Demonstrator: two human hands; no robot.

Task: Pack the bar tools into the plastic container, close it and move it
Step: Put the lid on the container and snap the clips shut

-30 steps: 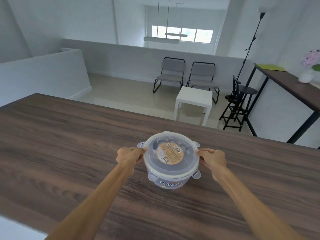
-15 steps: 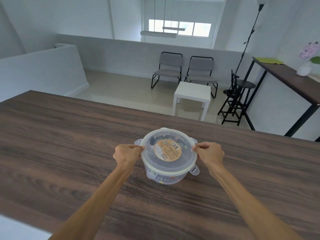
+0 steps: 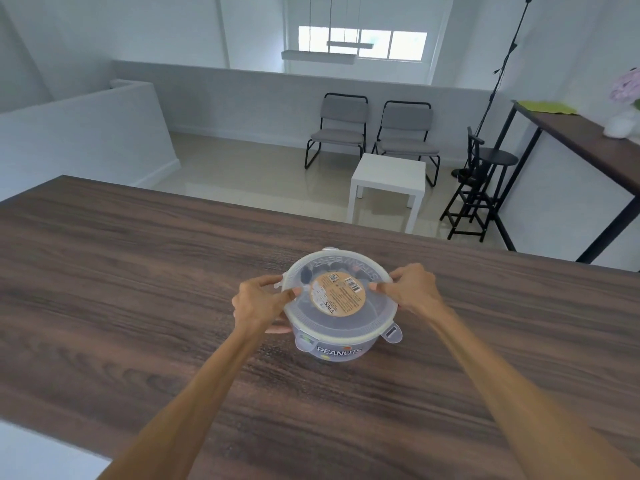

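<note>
A round clear plastic container (image 3: 337,346) with the word PEANUTS on its side rests on the dark wooden table (image 3: 138,289). Its translucent lid (image 3: 346,323) with a brown round label sits on top. Dark shapes show dimly through the lid; I cannot make out the bar tools. My left hand (image 3: 258,303) grips the container's left side, thumb on the lid's rim and fingers below. My right hand (image 3: 410,289) grips the right rim, thumb on the lid. Two front lid clips stick outward, unlatched.
The table's far edge runs just behind the container. Beyond it on the floor stand a white side table (image 3: 388,183), two grey chairs (image 3: 339,129), black stools (image 3: 481,188) and a tall counter (image 3: 585,140) at the right.
Both hands have shifted their hold on the container: the thumbs now lie over the lid's rim. The container sits slightly tilted and turned compared with before.
</note>
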